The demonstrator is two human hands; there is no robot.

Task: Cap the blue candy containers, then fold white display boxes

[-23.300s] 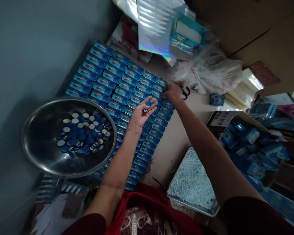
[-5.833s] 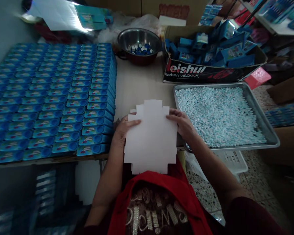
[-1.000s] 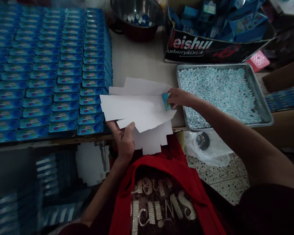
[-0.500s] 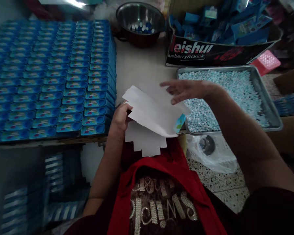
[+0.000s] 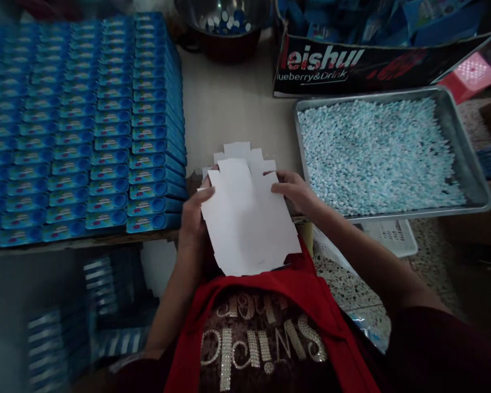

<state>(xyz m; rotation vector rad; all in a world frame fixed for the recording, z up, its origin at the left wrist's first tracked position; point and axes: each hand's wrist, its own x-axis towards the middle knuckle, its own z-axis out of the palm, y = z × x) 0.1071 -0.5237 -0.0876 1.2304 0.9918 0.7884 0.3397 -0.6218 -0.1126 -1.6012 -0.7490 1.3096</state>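
Note:
White die-cut cardboard sheets [image 5: 249, 224] lie one over another in front of the red apron, with notched flaps showing at their far end. My left hand [image 5: 198, 204] grips their left edge, thumb on top and fingers hidden beneath. At the right edge, my right hand [image 5: 292, 190] pinches the sheets between thumb and fingers. The near end of the sheets rests close against the apron [image 5: 245, 283].
Rows of small blue boxes [image 5: 110, 142] cover the table's left side. A metal tray [image 5: 472, 164] of pale blue and white pieces is at right, below a black carton [image 5: 323, 68] of blue packs. A metal bowl [image 5: 233, 43] stands at the back.
My right hand has come down and left onto the sheets' right edge and closed there. The sheets have straightened and lie more evenly stacked. The camera view has shifted slightly.

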